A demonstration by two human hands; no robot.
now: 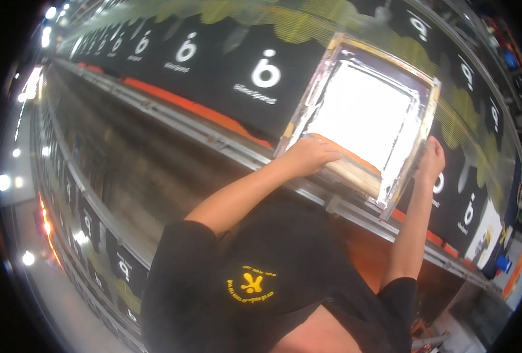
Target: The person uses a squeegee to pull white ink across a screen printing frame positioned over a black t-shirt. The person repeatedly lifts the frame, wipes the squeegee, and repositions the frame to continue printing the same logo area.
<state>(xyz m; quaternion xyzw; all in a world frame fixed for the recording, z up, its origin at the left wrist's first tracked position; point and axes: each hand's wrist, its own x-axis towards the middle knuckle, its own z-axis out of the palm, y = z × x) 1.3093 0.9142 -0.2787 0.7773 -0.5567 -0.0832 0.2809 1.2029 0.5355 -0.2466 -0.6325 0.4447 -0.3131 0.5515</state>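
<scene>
A screen printing frame (432,105) lies tilted across the long printing table. White ink (361,109) covers most of its mesh, with smears along the edges. At the frame's near end, my left hand (309,155) is closed around one end of a squeegee (358,175), which has a pale wooden handle and an orange blade edge. The blade rests by the near side of the white ink. My right hand (430,159) is closed on the right side bar of the frame; its fingertips are partly hidden.
Black fabric pieces (214,73) with white printed marks run in a row along the table. A metal rail (231,150) edges the near side, with orange-red strips (184,106) beside it. Another table with printed pieces (87,220) stands behind on the left. Blue containers (503,263) stand far right.
</scene>
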